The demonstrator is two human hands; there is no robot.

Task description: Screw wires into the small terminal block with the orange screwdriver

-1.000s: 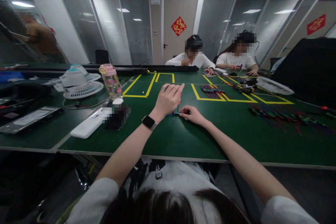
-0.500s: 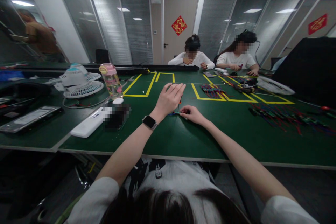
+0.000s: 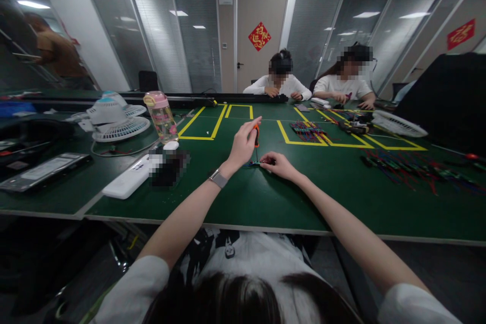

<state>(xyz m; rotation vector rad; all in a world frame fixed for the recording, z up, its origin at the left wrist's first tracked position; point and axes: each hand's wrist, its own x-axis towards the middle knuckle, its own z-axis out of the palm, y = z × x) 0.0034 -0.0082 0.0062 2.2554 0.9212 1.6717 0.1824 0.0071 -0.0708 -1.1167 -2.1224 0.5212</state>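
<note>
My left hand (image 3: 245, 140) is closed around the orange and black handle of a screwdriver (image 3: 257, 136), which stands upright. Its thin shaft runs down to a small green circuit board (image 3: 255, 164) on the table. Thumb and fingers of my right hand (image 3: 276, 166) pinch the right end of that board and keep it against the tabletop. The board's details, and the exact spot where the screwdriver tip rests, are too small to make out.
Bundles of boards with red and blue wires (image 3: 421, 169) lie to the right, more (image 3: 307, 131) beyond my hands. At left are a drink bottle (image 3: 160, 116), a white fan (image 3: 120, 129) and a white power strip (image 3: 129, 179). Two people sit across the green table (image 3: 228, 207).
My left hand has turned at the wrist and shifted slightly, so the screwdriver handle now shows. The right hand and the board stay in place.
</note>
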